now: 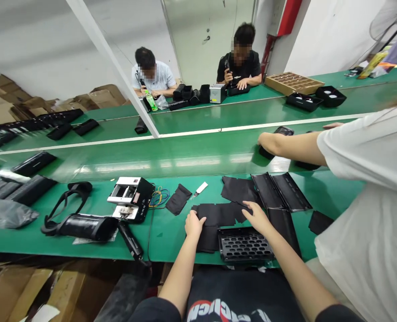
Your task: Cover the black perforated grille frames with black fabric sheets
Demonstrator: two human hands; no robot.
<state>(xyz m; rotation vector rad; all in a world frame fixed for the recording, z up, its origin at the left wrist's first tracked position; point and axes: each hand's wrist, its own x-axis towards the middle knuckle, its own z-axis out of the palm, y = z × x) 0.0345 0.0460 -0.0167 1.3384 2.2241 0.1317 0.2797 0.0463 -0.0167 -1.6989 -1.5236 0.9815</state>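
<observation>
The left hand (194,225) and right hand (257,218) lay on black fabric sheets (215,214) at 12 o'clock, fingers (192,215) loosely spread, gripping nothing. A perforated black tray (245,244) sat between them, near the front edge of the green bench (164,241); a black pouch (178,199) stood at 10 o'clock.

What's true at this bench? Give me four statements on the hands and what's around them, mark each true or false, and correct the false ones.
1. The left hand rests on a black fabric sheet. True.
2. The right hand grips a black perforated tray. False: it rests on the fabric, just above the tray.
3. Yellow and blue wires lie coiled on the green bench. True.
4. Nobody else is nearby. False: a co-worker in a white shirt is at the right.
</observation>
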